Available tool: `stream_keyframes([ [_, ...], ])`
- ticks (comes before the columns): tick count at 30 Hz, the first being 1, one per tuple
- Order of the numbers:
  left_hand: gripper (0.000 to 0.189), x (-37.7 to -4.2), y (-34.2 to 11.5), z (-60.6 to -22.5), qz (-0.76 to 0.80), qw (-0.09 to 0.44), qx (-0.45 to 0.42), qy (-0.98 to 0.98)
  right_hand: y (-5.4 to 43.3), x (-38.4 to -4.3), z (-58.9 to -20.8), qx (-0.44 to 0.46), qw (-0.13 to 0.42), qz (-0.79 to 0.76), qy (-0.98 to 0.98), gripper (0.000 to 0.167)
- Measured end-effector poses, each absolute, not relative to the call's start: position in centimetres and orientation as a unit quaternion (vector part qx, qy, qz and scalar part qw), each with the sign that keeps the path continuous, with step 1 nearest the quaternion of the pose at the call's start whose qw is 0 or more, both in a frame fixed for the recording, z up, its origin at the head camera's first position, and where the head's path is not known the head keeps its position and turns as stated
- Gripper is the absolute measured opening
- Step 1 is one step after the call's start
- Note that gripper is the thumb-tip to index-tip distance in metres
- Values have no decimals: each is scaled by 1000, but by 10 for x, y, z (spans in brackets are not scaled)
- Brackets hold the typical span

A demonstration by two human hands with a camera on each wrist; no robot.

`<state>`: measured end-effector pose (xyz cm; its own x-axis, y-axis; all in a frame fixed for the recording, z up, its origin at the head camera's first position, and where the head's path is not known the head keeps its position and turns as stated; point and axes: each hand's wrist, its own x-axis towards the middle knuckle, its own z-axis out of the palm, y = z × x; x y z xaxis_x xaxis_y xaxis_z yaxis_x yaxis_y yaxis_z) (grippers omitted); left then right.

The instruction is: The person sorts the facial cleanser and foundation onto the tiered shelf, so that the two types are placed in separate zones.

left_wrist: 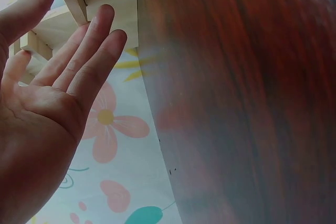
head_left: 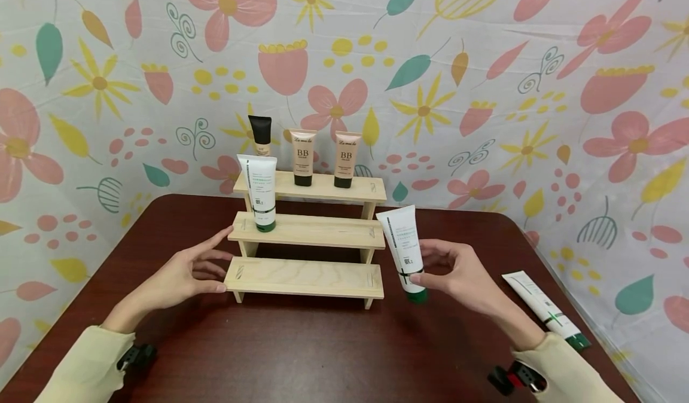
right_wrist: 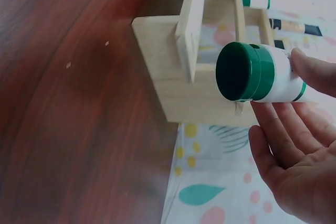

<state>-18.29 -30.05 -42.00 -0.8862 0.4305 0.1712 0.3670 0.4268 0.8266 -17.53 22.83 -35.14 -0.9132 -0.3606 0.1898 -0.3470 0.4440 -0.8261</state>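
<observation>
My right hand pinches a white tube with a green cap between thumb and fingers, cap down, beside the right end of a three-step wooden shelf. In the right wrist view the tube's green cap points toward the camera. My left hand is at the shelf's left end, thumb by the lowest step and index fingertip at the middle one. Its fingers are extended in the left wrist view. Another white tube stands cap down on the left of the middle step.
On the top step stand two pink BB tubes and a black-topped tube. A third white tube lies on the dark wooden table at the right. A flowered cloth hangs behind.
</observation>
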Motion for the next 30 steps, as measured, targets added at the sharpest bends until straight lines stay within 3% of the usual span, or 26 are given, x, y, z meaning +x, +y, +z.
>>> stream_keyframes([
  [18,109,-183,-302,-421,478,34,230,847,184,-190,-340,-208,-38,-502,838,49],
  [30,109,-184,-301,-420,476,28,239,846,146,-208,-339,-209,-104,-528,817,54],
])
